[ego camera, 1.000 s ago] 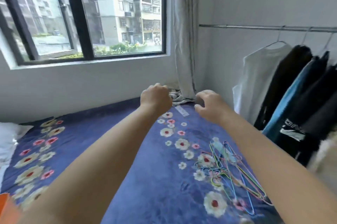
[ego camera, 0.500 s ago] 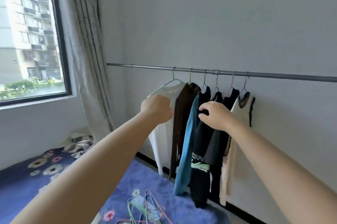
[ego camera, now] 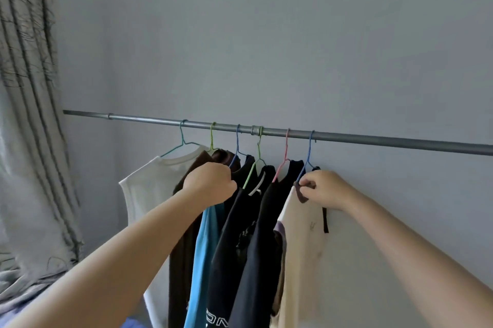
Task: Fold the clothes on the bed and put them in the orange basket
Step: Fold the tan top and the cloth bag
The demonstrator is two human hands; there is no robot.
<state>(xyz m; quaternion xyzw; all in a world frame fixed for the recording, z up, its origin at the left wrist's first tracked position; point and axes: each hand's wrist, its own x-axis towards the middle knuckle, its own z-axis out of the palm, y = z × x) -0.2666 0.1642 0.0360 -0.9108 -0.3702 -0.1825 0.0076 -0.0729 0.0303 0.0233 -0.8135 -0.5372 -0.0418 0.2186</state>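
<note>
Right hand pinched the cream shirt collar, its hanger at 12 o'clock; left hand was clenched, its contents hidden.

Single head cam, wide-angle, aimed forward and slightly upward at wall, close to rail; curtain at 9 o'clock.

Soft, dim daylight falls from the left, leaving the wall grey and evenly lit. The curtain at the left edge is smeared and bowed by the wide lens.
</note>
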